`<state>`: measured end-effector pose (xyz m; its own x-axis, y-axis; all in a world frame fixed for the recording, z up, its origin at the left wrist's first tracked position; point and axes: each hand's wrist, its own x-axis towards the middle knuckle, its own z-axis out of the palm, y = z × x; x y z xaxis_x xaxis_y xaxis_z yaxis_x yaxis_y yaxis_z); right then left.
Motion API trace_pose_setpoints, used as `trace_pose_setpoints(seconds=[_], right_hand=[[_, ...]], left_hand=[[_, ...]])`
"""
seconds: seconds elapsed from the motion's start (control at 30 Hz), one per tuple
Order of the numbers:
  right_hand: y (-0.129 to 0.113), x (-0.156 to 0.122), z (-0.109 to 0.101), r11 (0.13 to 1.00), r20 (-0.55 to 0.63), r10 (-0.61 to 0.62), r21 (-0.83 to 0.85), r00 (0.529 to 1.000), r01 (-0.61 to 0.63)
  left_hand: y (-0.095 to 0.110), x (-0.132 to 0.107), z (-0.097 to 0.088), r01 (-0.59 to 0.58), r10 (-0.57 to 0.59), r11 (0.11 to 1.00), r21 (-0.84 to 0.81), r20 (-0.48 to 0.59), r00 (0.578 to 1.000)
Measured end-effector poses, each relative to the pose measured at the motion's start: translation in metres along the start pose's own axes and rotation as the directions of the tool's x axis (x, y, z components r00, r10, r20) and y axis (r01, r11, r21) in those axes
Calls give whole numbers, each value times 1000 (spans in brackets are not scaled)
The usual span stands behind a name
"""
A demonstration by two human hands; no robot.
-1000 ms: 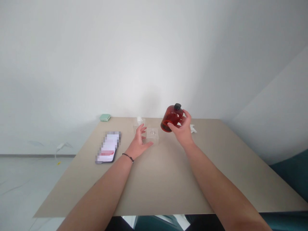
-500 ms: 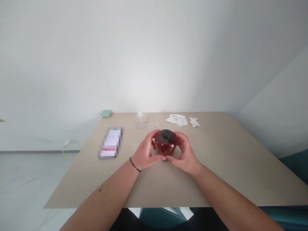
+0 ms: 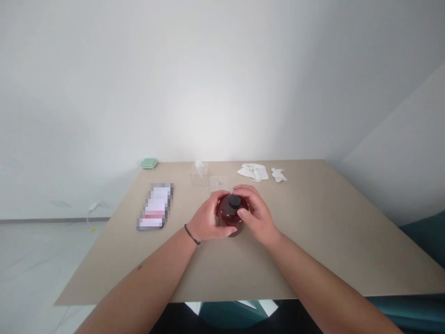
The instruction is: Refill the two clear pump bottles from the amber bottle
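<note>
Between my hands, over the middle of the table, is a small glossy dark-red lidded pot point(image 3: 229, 214) with a round black knob point(image 3: 234, 201) on top. My left hand point(image 3: 209, 219) curls around its left side, thumb across the near face. On the other side, my right hand point(image 3: 257, 217) reaches over the right of the pot, its thumb tip beside the knob and its fingers along the far edge of the lid. The right fingertips are partly out of sight. Just behind the pot lies a clear plastic piece point(image 3: 218, 183).
A phone point(image 3: 156, 206) with a blurred screen lies to the left on the beige table point(image 3: 313, 241). Along the back stand a green case point(image 3: 149, 163) and a clear tissue box point(image 3: 199, 174), with crumpled tissues point(image 3: 253, 171) to their right. A wall rises behind.
My right hand has risen from the pot's side to its lid, the thumb now by the knob. My left hand stays around the pot. The view has shifted slightly.
</note>
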<state>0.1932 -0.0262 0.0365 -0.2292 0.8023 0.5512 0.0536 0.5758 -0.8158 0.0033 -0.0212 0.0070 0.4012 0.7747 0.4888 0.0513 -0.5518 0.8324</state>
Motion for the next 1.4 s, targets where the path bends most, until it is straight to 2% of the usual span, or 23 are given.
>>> trace_pose_setpoints(seconds=[0.1,0.2,0.33,0.43,0.57,0.77,0.87,1.07,1.27,1.4], right_hand=[[-3,14,9,981,-12,111,159,994,-108],[1,19,14,956,-18,138,263,990,-129],[7,11,16,960,-11,119,258,993,-112],[8,7,16,962,-39,136,244,990,-122],[4,9,14,972,-40,133,203,990,-122],[2,10,8,995,22,40,86,999,-42],[4,8,10,992,19,54,111,998,-56],[8,3,17,970,-58,86,234,995,-70],[11,1,18,932,-78,162,340,984,-126],[11,1,18,935,-47,134,336,990,-111]], left_hand=[[0,2,1,1,1,998,-59,27,1000],[1,2,1,41,-36,995,-93,53,998],[-2,0,2,135,-123,980,-145,85,989],[-4,-1,4,198,-189,973,-117,81,979],[-4,-2,5,190,-185,978,-84,58,981],[-4,0,6,197,-196,979,-45,42,980],[-2,1,6,181,-180,983,-41,45,983],[-1,0,8,197,-190,975,-107,69,979],[-5,0,8,170,-163,979,-110,76,984],[-7,0,8,182,-174,976,-122,75,982]])
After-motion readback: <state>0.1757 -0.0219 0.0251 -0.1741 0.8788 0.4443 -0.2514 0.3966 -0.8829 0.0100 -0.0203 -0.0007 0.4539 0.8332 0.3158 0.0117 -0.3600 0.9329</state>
